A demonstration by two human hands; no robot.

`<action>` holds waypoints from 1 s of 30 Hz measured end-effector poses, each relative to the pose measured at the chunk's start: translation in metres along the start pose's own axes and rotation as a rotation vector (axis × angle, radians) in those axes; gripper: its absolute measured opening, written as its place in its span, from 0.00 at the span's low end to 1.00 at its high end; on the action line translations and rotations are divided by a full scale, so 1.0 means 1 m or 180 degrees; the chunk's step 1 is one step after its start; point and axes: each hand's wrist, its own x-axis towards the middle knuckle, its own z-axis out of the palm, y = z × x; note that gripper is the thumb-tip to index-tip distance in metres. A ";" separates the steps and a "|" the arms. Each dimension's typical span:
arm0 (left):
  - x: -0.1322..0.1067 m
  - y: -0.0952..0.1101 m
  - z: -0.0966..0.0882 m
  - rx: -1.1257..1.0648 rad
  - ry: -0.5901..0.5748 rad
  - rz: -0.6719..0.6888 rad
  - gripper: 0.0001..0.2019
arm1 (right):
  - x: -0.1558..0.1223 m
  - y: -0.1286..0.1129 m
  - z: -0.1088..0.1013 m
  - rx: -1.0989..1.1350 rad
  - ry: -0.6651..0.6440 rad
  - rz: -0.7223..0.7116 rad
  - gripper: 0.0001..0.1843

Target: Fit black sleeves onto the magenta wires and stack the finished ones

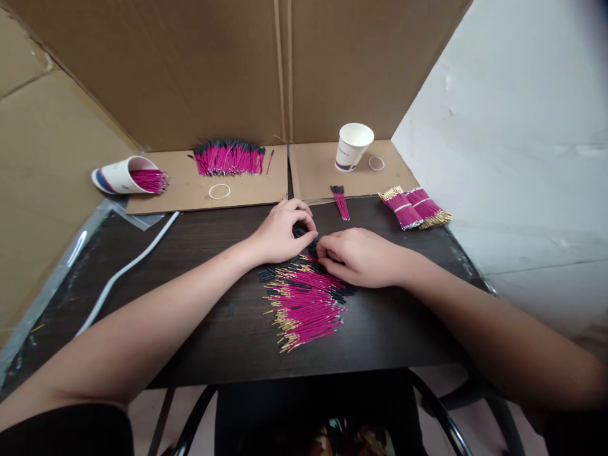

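Observation:
A pile of thin magenta wires (308,301) with gold pins and silver tips lies on the dark table in front of me. Small black sleeves (268,275) are scattered at its edges and beneath my hands. At the pile's far end my left hand (286,233) is curled, thumb and fingertips close together. My right hand (358,256) is closed beside it, fingers bent towards the left fingertips. Whatever either hand pinches is too small or hidden to make out. Just beyond the right hand lies a small group of wires with black ends (341,204).
Black-ended wires (230,158) lie on the cardboard sheet (175,196). A tipped paper cup (116,176) spills more wires at left; another cup (352,149) stands upright at right. Rubber bands (219,191) lie nearby. Banded wire bundles (413,208) sit at right. A white cable (123,272) crosses the left side.

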 end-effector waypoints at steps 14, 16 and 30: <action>-0.001 -0.003 0.000 0.0184 -0.0182 0.0027 0.05 | -0.004 0.016 -0.013 0.1129 0.0604 -0.0097 0.07; 0.000 -0.002 0.000 0.0163 -0.0139 0.0048 0.05 | -0.003 0.021 -0.012 0.1086 0.0749 -0.0032 0.07; 0.001 -0.002 -0.002 -0.0233 0.0071 0.0059 0.06 | -0.003 0.035 -0.016 0.1502 0.0686 0.0285 0.06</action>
